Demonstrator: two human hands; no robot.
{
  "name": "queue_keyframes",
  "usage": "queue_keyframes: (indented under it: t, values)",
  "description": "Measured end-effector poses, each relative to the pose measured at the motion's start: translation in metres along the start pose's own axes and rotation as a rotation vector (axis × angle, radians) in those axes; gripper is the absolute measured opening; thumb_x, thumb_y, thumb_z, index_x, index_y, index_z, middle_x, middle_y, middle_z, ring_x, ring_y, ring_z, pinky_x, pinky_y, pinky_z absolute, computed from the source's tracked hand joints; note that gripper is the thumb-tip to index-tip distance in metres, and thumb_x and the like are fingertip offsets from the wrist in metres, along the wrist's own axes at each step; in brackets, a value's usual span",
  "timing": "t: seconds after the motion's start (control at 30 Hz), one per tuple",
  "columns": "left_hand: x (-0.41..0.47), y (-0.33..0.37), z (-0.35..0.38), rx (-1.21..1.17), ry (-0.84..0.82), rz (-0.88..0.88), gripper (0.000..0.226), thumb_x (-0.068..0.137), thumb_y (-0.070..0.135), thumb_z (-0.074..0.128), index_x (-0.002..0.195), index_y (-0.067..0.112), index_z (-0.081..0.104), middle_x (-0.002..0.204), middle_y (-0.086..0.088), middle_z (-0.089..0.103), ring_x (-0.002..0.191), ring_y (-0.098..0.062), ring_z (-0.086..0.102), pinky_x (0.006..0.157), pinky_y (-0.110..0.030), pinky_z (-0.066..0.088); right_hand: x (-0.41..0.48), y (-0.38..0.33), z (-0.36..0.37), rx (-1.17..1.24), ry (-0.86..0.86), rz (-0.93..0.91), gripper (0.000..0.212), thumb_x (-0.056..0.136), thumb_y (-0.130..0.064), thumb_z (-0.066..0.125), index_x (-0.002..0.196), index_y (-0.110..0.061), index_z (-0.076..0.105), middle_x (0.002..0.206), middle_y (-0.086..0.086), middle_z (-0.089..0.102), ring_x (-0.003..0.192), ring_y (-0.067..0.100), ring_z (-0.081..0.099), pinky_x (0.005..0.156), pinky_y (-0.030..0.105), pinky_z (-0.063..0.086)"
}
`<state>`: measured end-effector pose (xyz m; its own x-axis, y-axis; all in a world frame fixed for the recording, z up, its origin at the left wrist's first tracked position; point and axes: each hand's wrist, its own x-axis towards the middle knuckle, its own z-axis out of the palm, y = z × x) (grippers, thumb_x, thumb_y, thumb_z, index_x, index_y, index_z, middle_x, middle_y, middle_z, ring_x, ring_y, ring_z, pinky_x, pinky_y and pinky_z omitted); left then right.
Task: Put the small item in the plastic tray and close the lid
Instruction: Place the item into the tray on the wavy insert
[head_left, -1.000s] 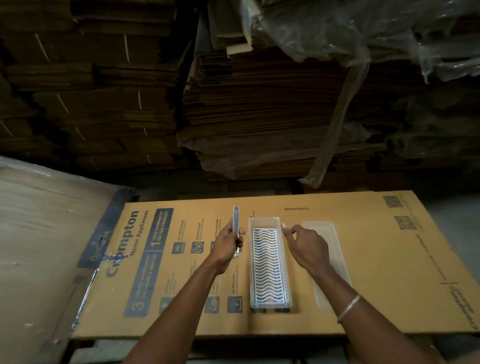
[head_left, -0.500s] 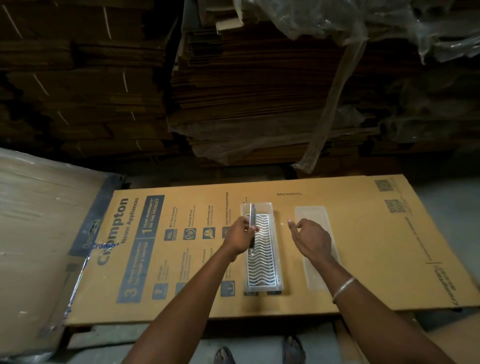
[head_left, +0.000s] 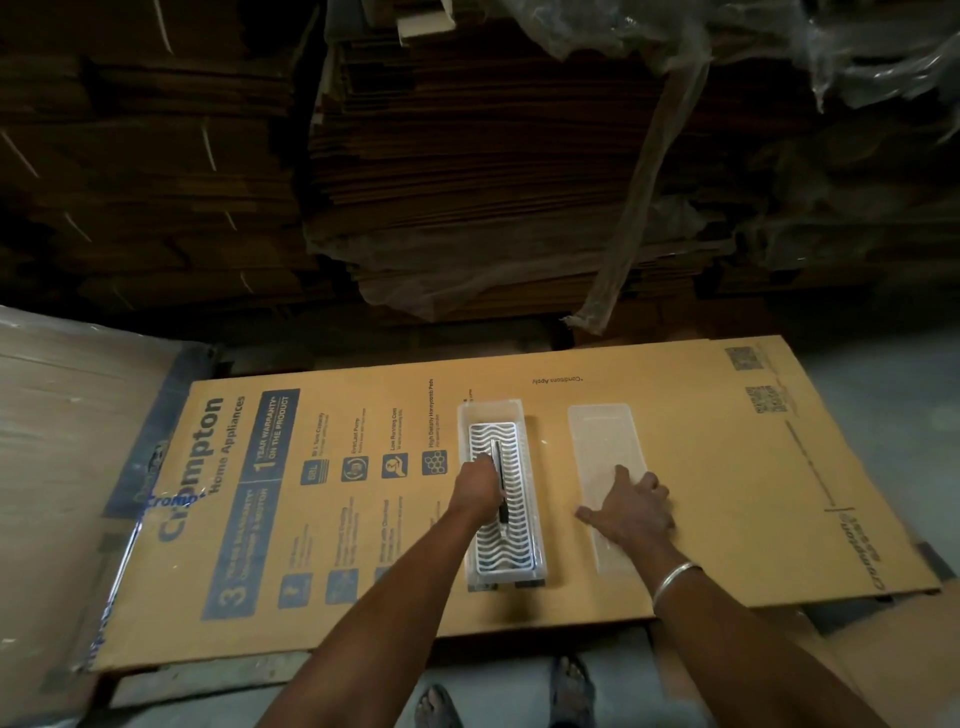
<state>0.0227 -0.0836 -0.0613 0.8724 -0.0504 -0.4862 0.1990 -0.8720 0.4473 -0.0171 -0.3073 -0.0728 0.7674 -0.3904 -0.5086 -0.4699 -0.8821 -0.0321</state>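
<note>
A clear plastic tray (head_left: 490, 411) with a white wavy insert lies lengthwise in the middle of a flat cardboard sheet. My left hand (head_left: 478, 491) is over the tray's left side, holding a thin dark-and-silver item (head_left: 499, 480) that lies along the insert. To the right of the tray, the clear lid (head_left: 600, 439) lies flat on the cardboard. My right hand (head_left: 631, 506) rests on the lid's near half with fingers spread.
The printed cardboard sheet (head_left: 727, 493) covers the work surface. Tall stacks of flattened cartons (head_left: 467, 182), partly wrapped in plastic film, rise just behind it. A wrapped bundle (head_left: 62, 467) sits at the left. My feet (head_left: 569, 691) show below the near edge.
My left hand carried the item from left of the tray to over it and lowered it onto the insert. My right hand moved from the tray's right edge onto the lid.
</note>
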Motion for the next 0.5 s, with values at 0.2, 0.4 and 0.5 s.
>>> queue_keyframes:
  t: [0.2, 0.4, 0.5]
  values:
    - [-0.004, 0.005, 0.008, 0.103, 0.01, -0.007, 0.039, 0.084, -0.005, 0.072, 0.121, -0.002, 0.056, 0.123, -0.022, 0.066, 0.115, -0.036, 0.065, 0.09, -0.041, 0.052, 0.004, 0.005, 0.011, 0.074, 0.033, 0.014, 0.106, 0.069, -0.072, 0.074, 0.153, -0.034, 0.022, 0.136, 0.021, 0.033, 0.12, 0.038, 0.037, 0.089, 0.052, 0.053]
    - [-0.006, 0.001, 0.002, 0.069, 0.08, 0.084, 0.04, 0.087, -0.001, 0.066, 0.127, 0.002, 0.058, 0.122, -0.02, 0.069, 0.114, -0.035, 0.067, 0.093, -0.04, 0.053, 0.0, 0.001, -0.002, 0.108, 0.028, 0.011, 0.111, 0.068, -0.074, 0.072, 0.155, -0.039, 0.014, 0.136, 0.02, 0.032, 0.122, 0.036, 0.036, 0.084, 0.05, 0.051]
    - [-0.006, -0.007, -0.006, -0.065, 0.161, 0.149, 0.043, 0.089, -0.003, 0.059, 0.129, 0.011, 0.065, 0.118, -0.011, 0.075, 0.107, -0.026, 0.071, 0.09, -0.038, 0.058, -0.008, -0.014, -0.018, 0.145, 0.033, -0.037, 0.112, 0.068, -0.077, 0.07, 0.157, -0.04, 0.012, 0.138, 0.02, 0.033, 0.123, 0.037, 0.038, 0.084, 0.046, 0.048]
